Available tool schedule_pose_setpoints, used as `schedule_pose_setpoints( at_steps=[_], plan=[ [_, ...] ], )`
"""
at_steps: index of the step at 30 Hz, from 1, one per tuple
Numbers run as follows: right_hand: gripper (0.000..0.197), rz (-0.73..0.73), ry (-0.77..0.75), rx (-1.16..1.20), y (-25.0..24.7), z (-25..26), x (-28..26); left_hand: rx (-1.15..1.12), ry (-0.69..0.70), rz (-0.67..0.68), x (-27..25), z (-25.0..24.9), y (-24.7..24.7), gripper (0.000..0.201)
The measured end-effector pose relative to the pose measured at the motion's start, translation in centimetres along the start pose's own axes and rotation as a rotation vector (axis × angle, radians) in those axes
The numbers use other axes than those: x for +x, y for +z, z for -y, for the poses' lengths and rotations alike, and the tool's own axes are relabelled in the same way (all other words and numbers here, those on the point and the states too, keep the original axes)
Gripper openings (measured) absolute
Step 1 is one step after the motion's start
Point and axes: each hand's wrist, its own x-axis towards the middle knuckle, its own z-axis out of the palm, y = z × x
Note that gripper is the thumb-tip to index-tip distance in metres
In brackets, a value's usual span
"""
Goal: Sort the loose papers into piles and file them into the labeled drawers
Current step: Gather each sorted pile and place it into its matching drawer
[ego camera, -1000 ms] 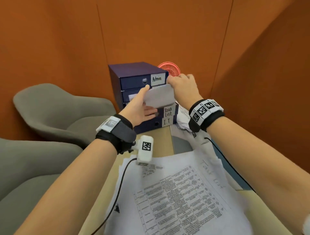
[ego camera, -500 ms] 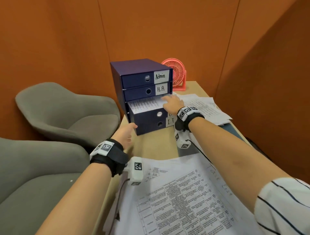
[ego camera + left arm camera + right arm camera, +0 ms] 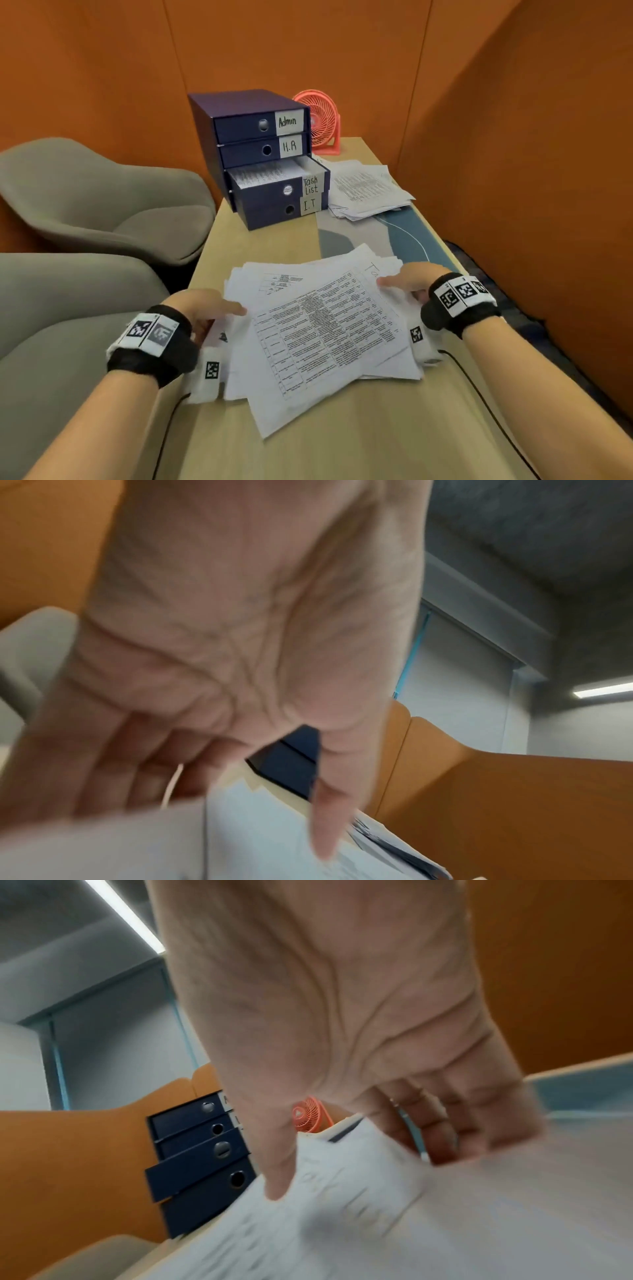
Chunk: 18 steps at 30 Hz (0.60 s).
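A dark blue drawer unit [image 3: 239,109] stands at the back of the desk, labeled Admin, H.R, Task List and I.T. The Task List drawer [image 3: 274,193] is pulled out, with printed sheets [image 3: 267,173] lying in it. A loose pile of printed papers [image 3: 322,329] lies in the middle of the desk. My left hand [image 3: 219,317] grips its left edge and my right hand [image 3: 400,286] its right edge. In both wrist views the thumb lies on top of the pile [image 3: 257,831] [image 3: 342,1191] and the fingers curl beneath it.
A second pile of papers [image 3: 366,188] lies to the right of the drawer unit, on a blue-grey mat [image 3: 411,233]. A coral desk fan [image 3: 320,120] stands behind. Two grey chairs [image 3: 102,192] [image 3: 68,308] sit left of the desk [image 3: 342,438]. Orange walls close in at the back and right.
Both hands have come back from the drawer unit to the near pile and taken hold of its edges. The sheets they carried now lie in the open Task List drawer.
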Motion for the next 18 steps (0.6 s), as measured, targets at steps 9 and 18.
schedule_pose_setpoints(
  at_steps=[9,18],
  plan=[
    [0.057,-0.067,-0.061,0.329,3.1,-1.6,0.5,-0.329,0.156,-0.210,-0.7,0.4,2.3,0.031],
    [0.073,-0.184,-0.090,0.435,4.7,-2.7,-1.4,-0.398,0.306,-0.315,-0.2,2.5,4.0,0.056]
  ],
)
